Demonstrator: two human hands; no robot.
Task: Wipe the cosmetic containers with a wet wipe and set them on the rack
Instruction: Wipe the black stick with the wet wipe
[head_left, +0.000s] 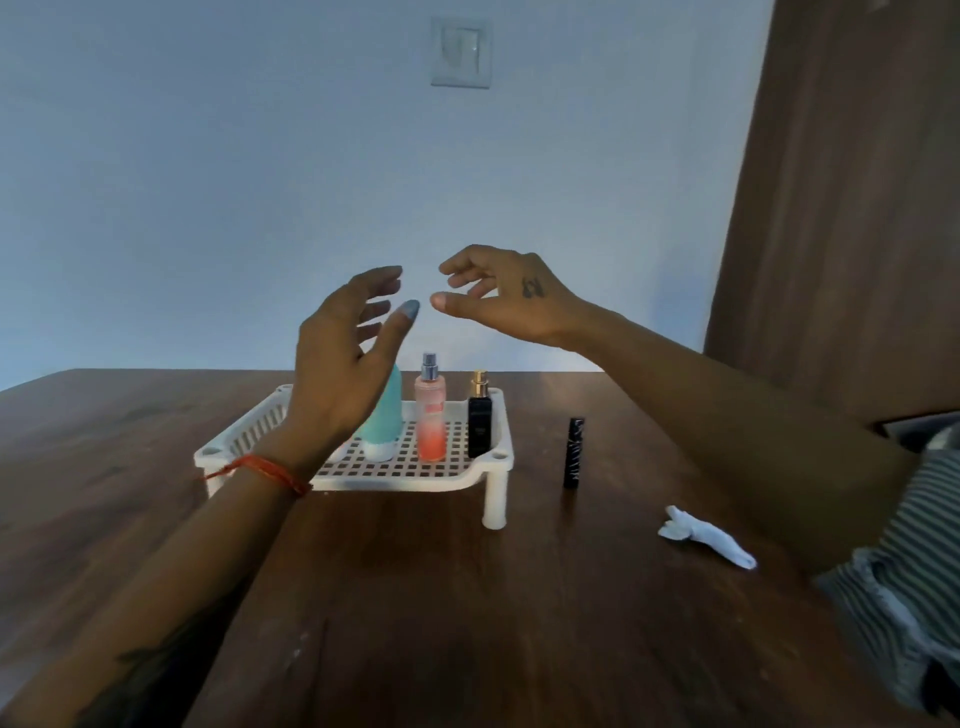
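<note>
Hands raised above rack (498, 457) — left grip (345, 358) wide, right grip (506, 301) loose, both empty.

Empty hands (343, 358) above rack (415, 467)

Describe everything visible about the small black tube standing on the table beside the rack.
The small black tube is slim, dark and glossy, with faint pale markings along its body that are too small to read. It stands upright on the wooden table, off the white rack, just to the right of the rack's front right leg and apart from it. The crumpled white wipe lies nearer the camera and to its right. Neither hand touches it.
</note>
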